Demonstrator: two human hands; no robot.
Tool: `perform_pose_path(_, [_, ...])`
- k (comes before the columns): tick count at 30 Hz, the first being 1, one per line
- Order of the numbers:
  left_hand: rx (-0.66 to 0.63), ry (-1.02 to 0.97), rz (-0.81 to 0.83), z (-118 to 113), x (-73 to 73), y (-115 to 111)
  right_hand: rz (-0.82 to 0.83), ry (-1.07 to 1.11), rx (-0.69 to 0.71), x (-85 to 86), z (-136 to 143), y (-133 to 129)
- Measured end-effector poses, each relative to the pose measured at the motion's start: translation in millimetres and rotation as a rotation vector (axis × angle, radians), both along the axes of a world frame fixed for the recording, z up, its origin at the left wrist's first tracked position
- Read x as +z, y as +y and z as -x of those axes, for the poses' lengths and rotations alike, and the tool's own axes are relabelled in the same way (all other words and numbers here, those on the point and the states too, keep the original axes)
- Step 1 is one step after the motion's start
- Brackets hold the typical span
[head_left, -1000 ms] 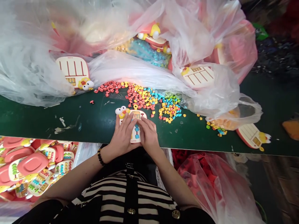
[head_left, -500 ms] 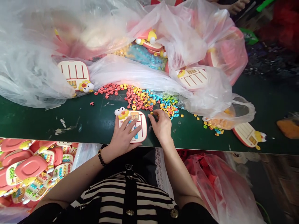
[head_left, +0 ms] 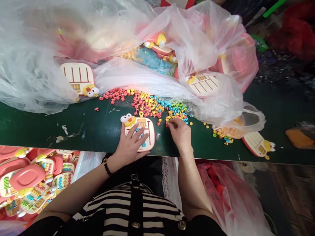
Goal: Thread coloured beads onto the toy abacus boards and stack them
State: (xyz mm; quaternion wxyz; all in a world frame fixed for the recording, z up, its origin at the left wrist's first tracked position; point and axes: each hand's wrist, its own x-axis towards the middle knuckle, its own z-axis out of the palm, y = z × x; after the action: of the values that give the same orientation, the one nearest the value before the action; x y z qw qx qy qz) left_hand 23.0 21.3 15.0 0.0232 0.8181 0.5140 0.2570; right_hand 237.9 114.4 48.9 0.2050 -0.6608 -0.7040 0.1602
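My left hand (head_left: 131,141) lies with spread fingers on a cream toy board (head_left: 150,129), holding it flat on the green table. The board has a yellow cartoon head with big white eyes at its upper left corner, slots and a small printed picture; a few blue pieces show in the slots between my fingers. My right hand (head_left: 180,132) is at the near edge of a pile of small coloured plastic pieces (head_left: 150,105), red, yellow, blue and green. Its thumb and forefinger pinch a small plastic piece (head_left: 167,125), partly hidden by the fingertips.
Large clear plastic bags (head_left: 115,72) of toy parts line the table's far side. Similar boards lie at the left (head_left: 80,73), among the bags, and at the right (head_left: 254,144). Below the table's front edge, at left, is a heap of toy boards (head_left: 29,177); a bag with red contents (head_left: 226,193) is at right.
My right hand has moved right, away from the board to the pile's near edge, and its fingers have closed into a pinch. My left hand stays on the board.
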Motion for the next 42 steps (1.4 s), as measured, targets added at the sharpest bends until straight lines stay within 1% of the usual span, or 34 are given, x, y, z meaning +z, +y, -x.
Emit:
perform_pose_path(2, [-0.004,0.002,0.001,-0.2,0.4,0.0,0.063,-0.015,-0.006,1.2,1.9,2.2])
perform_pose_path(4, [-0.008,0.004,0.008,0.1,0.6,0.0,0.118,-0.05,-0.041,3.8,-1.7,15.7])
perform_pose_path(5, [-0.008,0.005,0.012,0.4,0.7,0.0,0.117,-0.076,-0.073,5.3,-5.0,26.7])
perform_pose_path(7, [-0.004,0.006,0.018,1.0,0.8,0.1,0.046,-0.131,-0.128,7.5,-12.3,54.5])
perform_pose_path(8, [-0.003,0.007,0.02,1.2,0.9,0.1,-0.004,-0.146,-0.112,7.9,-15.5,69.4])
perform_pose_path(11, [-0.005,0.01,0.018,1.4,1.0,0.1,-0.039,-0.161,0.083,5.4,-20.2,106.1])
perform_pose_path(13, [-0.007,0.008,0.012,1.0,1.0,-0.2,-0.011,-0.161,0.208,2.0,-19.5,117.9])
perform_pose_path(16, [0.004,0.008,0.012,0.3,0.6,-0.7,-0.001,-0.163,0.305,-3.1,-17.7,117.9])
perform_pose_path(18, [0.009,0.008,0.015,0.2,0.4,-0.9,-0.016,-0.156,0.309,-5.5,-18.2,112.2])
perform_pose_path(24, [-0.004,0.013,0.036,1.5,1.0,-0.6,-0.033,-0.099,0.262,-5.3,-22.6,96.7])
perform_pose_path(26, [-0.002,0.011,0.038,1.4,1.3,-0.7,-0.09,-0.077,0.245,-3.6,-23.3,93.0])
perform_pose_path(29, [-0.004,0.009,0.04,0.9,1.5,-0.9,-0.178,-0.024,0.174,-2.1,-25.2,89.5])
perform_pose_path(31, [-0.003,0.008,0.043,0.5,1.5,-1.0,-0.182,-0.007,0.129,-2.0,-27.6,88.9])
perform_pose_path(33, [0.002,0.006,0.045,0.3,1.5,-0.9,-0.162,-0.02,0.117,-1.9,-30.1,88.9])
perform_pose_path(35, [0.005,0.003,0.047,0.3,1.5,-0.8,-0.142,-0.07,0.156,-1.2,-31.4,88.8])
perform_pose_path(39, [0.001,0.005,0.053,0.8,1.1,-0.8,-0.101,-0.22,0.282,0.7,-26.4,87.0])
perform_pose_path(42, [-0.002,0.012,0.063,1.2,0.9,-0.9,-0.088,-0.288,0.296,0.6,-19.4,86.5])
